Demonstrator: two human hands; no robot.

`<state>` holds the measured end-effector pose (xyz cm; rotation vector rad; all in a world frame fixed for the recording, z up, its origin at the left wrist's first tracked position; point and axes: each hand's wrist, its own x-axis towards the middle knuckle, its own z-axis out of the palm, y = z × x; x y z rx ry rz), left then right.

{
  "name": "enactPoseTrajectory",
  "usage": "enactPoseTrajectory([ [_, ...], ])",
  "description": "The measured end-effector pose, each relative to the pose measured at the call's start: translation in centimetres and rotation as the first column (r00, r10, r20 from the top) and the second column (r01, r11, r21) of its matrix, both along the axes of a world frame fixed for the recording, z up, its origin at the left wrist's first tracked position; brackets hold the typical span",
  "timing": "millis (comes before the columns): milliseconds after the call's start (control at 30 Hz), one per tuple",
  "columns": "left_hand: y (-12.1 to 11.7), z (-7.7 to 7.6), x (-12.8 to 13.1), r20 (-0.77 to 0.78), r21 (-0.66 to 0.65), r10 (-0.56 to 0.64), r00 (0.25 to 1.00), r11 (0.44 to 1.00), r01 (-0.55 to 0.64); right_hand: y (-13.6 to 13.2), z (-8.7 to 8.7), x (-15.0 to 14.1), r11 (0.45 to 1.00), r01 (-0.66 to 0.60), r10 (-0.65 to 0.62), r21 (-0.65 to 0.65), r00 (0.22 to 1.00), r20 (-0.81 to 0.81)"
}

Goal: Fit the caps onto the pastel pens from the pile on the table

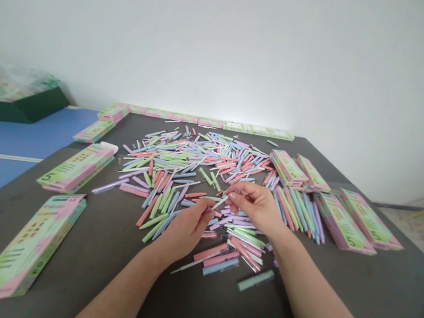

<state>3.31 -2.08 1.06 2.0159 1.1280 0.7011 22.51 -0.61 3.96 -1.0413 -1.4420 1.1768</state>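
My left hand (187,226) and my right hand (254,205) meet above a dark table (107,249), both pinched on one thin white pen refill (220,202) held between them. Beneath and behind the hands lies a wide scatter of pastel pen barrels (182,161) in pink, green, blue and purple. A few assembled pens, pink (211,252) and blue (221,266), lie just below my left hand. A green pen (256,280) lies nearer the front edge.
Flat pink-and-green boxes marked 5 lie at the left (22,251) (75,167) and at the right (343,222) (370,220) (289,166). More boxes line the table's back edge (237,126). A blue surface (20,142) and a green crate (20,95) lie to the left.
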Motion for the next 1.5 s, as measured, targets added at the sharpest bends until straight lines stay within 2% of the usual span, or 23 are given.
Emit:
enactPoseTrajectory([
  [167,-0.3,0.4,0.3,-0.059,-0.025,-0.011,0.998,1.0,0.009,0.1,-0.1,-0.3,1.0,-0.01,0.01,-0.018,1.0,-0.02],
  [333,-0.3,0.3,0.3,-0.048,-0.048,-0.021,0.999,0.999,0.019,0.3,-0.6,-0.3,0.999,-0.033,0.032,-0.025,0.998,-0.052],
  [500,-0.1,0.0,0.1,0.074,-0.128,-0.036,0.997,0.991,0.045,0.2,-1.1,-0.3,0.997,-0.061,0.065,0.043,0.992,-0.104],
  [633,0.0,-0.2,0.0,0.175,-0.195,-0.036,0.984,0.978,0.071,0.0,-0.8,-0.3,0.997,-0.042,0.045,0.069,0.998,-0.05],
  [867,-0.1,0.0,0.4,0.337,-0.285,-0.092,0.937,0.938,0.195,-0.1,-0.8,-1.0,0.997,-0.03,0.03,0.076,1.0,0.004],
  [1100,-0.3,0.1,0.7,0.463,-0.376,-0.044,0.885,0.895,0.241,0.1,-1.3,-1.1,0.998,-0.043,0.043,0.042,0.999,-0.018],
  [1300,-0.3,0.2,0.7,0.54,-0.464,0.004,0.842,0.836,0.293,0.2,-1.4,-0.7,0.998,-0.05,0.052,0.037,0.995,-0.081],
  [1500,-0.2,0.2,0.6,0.526,-0.453,0.008,0.85,0.849,0.273,0.1,-1.3,-0.6,0.997,-0.08,0.075,-0.014,0.969,-0.234],
])
